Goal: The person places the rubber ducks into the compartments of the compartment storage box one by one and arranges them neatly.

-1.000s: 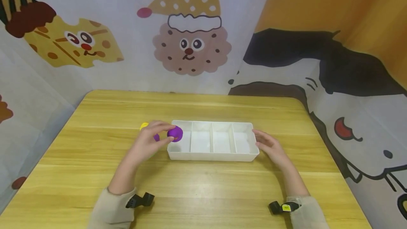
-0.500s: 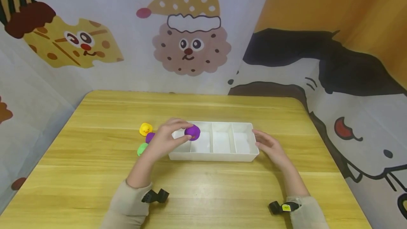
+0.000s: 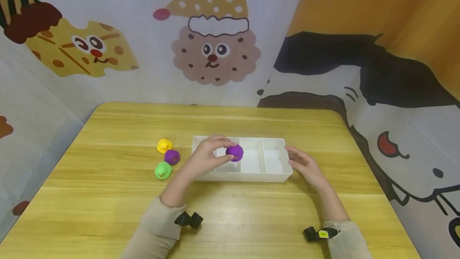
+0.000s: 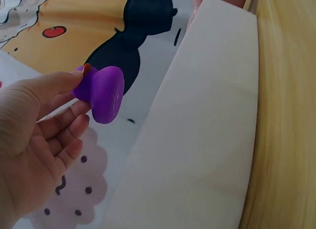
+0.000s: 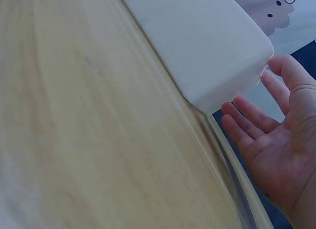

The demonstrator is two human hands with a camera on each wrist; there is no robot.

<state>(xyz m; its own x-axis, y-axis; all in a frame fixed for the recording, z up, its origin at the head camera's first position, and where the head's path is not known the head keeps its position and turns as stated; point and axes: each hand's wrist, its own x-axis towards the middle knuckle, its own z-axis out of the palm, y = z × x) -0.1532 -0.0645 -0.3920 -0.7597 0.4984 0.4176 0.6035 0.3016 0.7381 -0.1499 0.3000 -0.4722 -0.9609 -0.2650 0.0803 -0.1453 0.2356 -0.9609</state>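
Head camera shows the left hand [image 3: 210, 153] holding a purple toy duck [image 3: 235, 152] between the thumb and the fingertips, above the white divided tray [image 3: 251, 177]. The duck hangs over the second compartment from the left, near the divider to the third one; it does not touch the tray floor as far as I can see. All four compartments look without any toy in them, though the hand covers part of the left ones.

On the wooden table [image 3: 108, 203], to the left of the tray, three more toy ducks lie close together: a yellow duck [image 3: 164, 146], a second purple duck [image 3: 172, 157] and a green duck [image 3: 162, 170]. My judgement is that the sorting is only at its beginning: one duck is on the way to the tray, none is placed, and three wait on the table.

Left wrist camera gives the better look at the held duck [image 4: 101, 93]. It is tilted on its side: the flat round base faces right and a little down, toward the tray wall [image 4: 197, 140], and the head end points left into the fingers [image 4: 69, 120]. So its long axis, from base to head, runs nearly horizontal, not upright. A small orange part, maybe the beak, shows at the top by the thumb.

The right hand [image 3: 305, 167] holds nothing; its fingers are straight and relaxed just beside the right end of the tray [image 5: 217, 56]. I cannot tell if they touch it.
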